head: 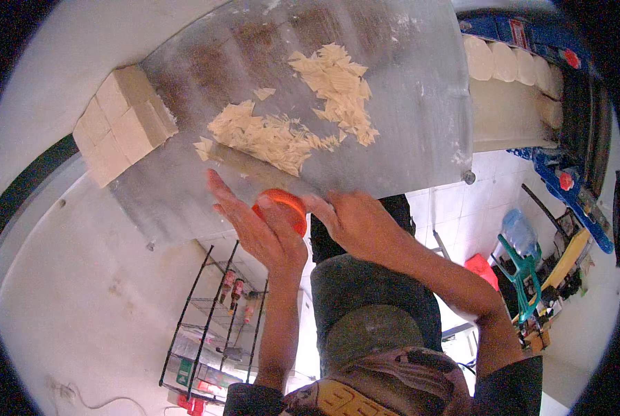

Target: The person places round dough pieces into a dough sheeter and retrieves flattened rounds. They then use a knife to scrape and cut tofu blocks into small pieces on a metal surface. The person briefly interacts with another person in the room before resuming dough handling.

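Observation:
My left hand (pixel 265 223) is at the near edge of a floured metal-topped table (pixel 403 140), its long fingers stretched out. Its thumb lies across an orange-red, round-rimmed object (pixel 298 221), partly hidden and too blurred to identify. Close on the right, my right hand (pixel 359 223) has its fingers curled and its forefinger reaching to that object's rim. What the curled fingers hold is hidden. Beyond my hands are two heaps of thin, pale cut dough pieces, a near heap (pixel 263 135) and a far heap (pixel 338 88). A blurred brownish rod-like shape (pixel 258 166) borders the near heap.
A stack of pale rectangular blocks (pixel 125 125) stands at the table's left end, by the wall. Pale rounded pieces (pixel 502 62) line a surface at the far right. A black wire rack (pixel 206 322) holds bottles at lower left. A green plastic stool (pixel 523 275) stands at right.

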A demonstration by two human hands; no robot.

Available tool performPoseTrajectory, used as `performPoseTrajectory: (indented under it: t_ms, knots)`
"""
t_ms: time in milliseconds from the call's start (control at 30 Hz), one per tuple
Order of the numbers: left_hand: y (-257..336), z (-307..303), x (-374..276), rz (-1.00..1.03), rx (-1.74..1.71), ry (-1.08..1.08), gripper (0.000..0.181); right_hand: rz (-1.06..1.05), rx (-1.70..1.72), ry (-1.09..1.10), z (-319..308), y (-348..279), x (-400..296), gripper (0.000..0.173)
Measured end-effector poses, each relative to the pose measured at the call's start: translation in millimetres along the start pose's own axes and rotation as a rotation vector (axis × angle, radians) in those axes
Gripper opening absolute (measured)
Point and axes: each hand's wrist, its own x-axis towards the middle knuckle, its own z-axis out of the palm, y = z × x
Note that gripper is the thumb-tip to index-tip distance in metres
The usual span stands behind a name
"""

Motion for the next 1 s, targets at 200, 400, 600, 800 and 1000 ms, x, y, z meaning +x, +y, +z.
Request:
performPoseTrajectory:
  t_ms: [200, 400, 600, 800, 1000]
  knots:
    - [-2.9, 1.9, 0.7, -0.056, -0.081, 0.031, 0.071, -0.048, 0.043, 0.086, -38.7, -14.5, 9.2, 0.070]
    - [-1.8, -5.1, 3.1, -0.112, -0.074, -0.001, 0.072, 0.263, -0.153, -0.223, -87.2, -28.6, -36.3, 0.067]
    - [0.3, -2.8, 4.3, -0.068, -0.033, -0.016, 0.072, -0.003, -0.161, -0.136, -30.2, -13.3, 9.1, 0.068]
    - [-6.5, -2.0, -2.8, -0.102, -0.148, 0.062, 0.085, -0.112, -0.053, -0.070, -36.7, -27.7, 53.1, 0.073]
    - [-25.4, -36.1, -23.5, 0.166, -0.118, -0.056, 0.076, -0.088, -0.405, 0.318, -91.8, -16.3, 56.0, 0.073]
